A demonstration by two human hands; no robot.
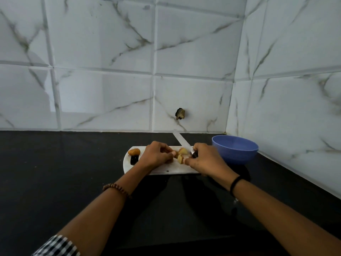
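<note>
- One board (162,170).
- One knife (181,140).
- One bowl (235,150), blue.
- One whole potato (134,151).
- Two cut pieces (183,150) in plain view between the hands; any others are hidden.
- Two hands: left hand (156,154), right hand (204,159).
- Two wrist items: one bead bracelet (118,188), one black band (235,183).

A single wide-angle camera, worn on the person's head, looks forward and down along both forearms (96,215). It faces a corner of tiled wall (103,52), which fills the upper half of the view. The dark table (55,163) fills the lower half. The left hand (156,154) and right hand (204,159) meet at arm's length near mid-frame over a cutting board (166,170). Tile lines bend toward the edges.
</note>
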